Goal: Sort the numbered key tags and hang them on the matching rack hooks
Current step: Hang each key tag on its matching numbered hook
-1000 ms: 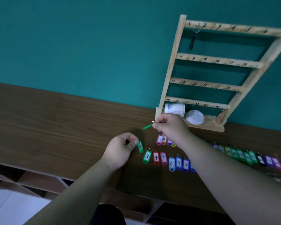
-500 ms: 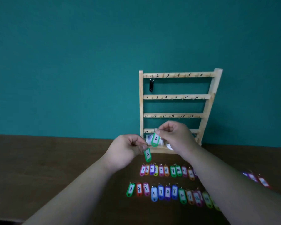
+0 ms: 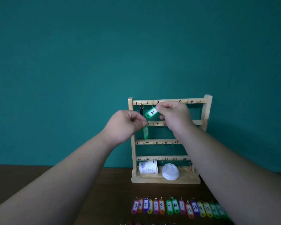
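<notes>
A wooden rack (image 3: 208,111) with four numbered rails stands on the table against the teal wall. A black tag (image 3: 141,110) hangs on hook 1. My right hand (image 3: 174,114) pinches the ring of a green tag marked 2 (image 3: 151,112), held tilted just under the top rail near hooks 2 and 3. My left hand (image 3: 125,125) pinches the top of a second green tag (image 3: 145,132), which dangles in front of the second rail; its number is hard to read. A row of coloured tags (image 3: 175,206) numbered from 3 upward lies on the table in front.
On the rack's base shelf lie a white paper cup (image 3: 148,167) on its side and a white lid (image 3: 170,173). A second row of tags (image 3: 146,223) peeks in at the bottom edge. The brown table (image 3: 113,192) stretches left of the rack.
Both hands rose from the table to the rack. The tag marked 2 went from the base shelf's height up to the top rail; the left hand's tag came up to the second rail.
</notes>
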